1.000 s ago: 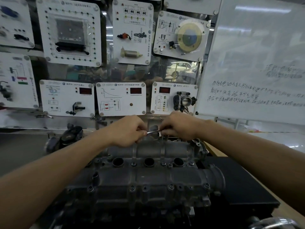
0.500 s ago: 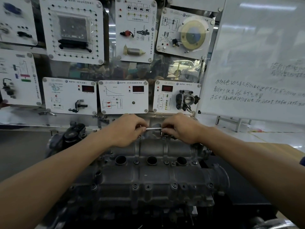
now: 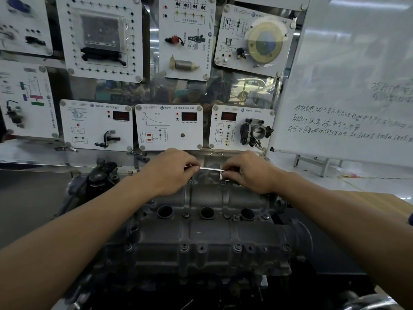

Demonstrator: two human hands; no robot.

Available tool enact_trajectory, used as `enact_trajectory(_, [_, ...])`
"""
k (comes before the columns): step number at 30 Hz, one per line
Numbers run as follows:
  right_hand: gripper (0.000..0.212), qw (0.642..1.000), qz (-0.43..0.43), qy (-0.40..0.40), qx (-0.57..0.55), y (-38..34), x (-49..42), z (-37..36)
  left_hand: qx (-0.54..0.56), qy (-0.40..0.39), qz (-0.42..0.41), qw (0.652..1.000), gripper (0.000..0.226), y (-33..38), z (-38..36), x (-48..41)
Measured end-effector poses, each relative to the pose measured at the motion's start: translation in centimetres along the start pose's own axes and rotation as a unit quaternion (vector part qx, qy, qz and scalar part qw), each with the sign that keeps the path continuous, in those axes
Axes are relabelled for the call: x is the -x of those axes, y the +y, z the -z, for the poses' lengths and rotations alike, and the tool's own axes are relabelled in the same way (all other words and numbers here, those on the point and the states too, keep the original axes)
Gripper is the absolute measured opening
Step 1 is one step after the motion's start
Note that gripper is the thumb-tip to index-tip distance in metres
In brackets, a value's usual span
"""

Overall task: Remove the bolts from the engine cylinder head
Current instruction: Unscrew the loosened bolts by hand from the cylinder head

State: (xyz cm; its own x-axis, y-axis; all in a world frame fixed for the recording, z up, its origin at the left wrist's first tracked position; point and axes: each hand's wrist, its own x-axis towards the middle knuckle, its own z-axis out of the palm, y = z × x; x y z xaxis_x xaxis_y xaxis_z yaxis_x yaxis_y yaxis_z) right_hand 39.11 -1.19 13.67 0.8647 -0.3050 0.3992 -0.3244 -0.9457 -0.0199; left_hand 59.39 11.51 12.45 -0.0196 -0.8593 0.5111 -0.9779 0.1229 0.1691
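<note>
Head view: one grey cylinder head sits on a black base on the wooden desk, under both forearms. The two hands meet at its far edge. The left hand pinches one end of a thin metal bar, possibly a hex key. The right hand pinches the other end, where it bends down to the casting. Three round wells sit mid-casting, and four bolts line the near edge. One whiteboard stands to the right.

wall: white training panels on reflective board | right: handwritten whiteboard | floor: pale, glossy
</note>
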Motion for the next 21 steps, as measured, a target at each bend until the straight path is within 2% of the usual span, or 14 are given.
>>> enact_trajectory(4, [0.017,1.0,0.005,0.001,0.012,0.0,0.0,-0.2,-0.031,0.025,0.005,0.999,0.024,0.9,-0.6,1.2])
enact_trajectory(10, [0.021,0.998,0.009,-0.049,0.033,-0.3,-0.4,0.2,-0.103,-0.045,0.017,0.994,0.024,2.7,-0.1,2.0])
enact_trajectory(16, [0.022,0.998,0.014,-0.029,0.048,-0.1,0.0,-0.3,-0.114,-0.077,0.051,0.989,0.025,4.3,-0.8,2.2])
enact_trajectory(21, [0.024,0.999,-0.014,-0.015,0.046,-0.4,0.1,-0.9,-0.141,-0.047,0.063,0.987,0.028,4.4,-1.4,2.0])
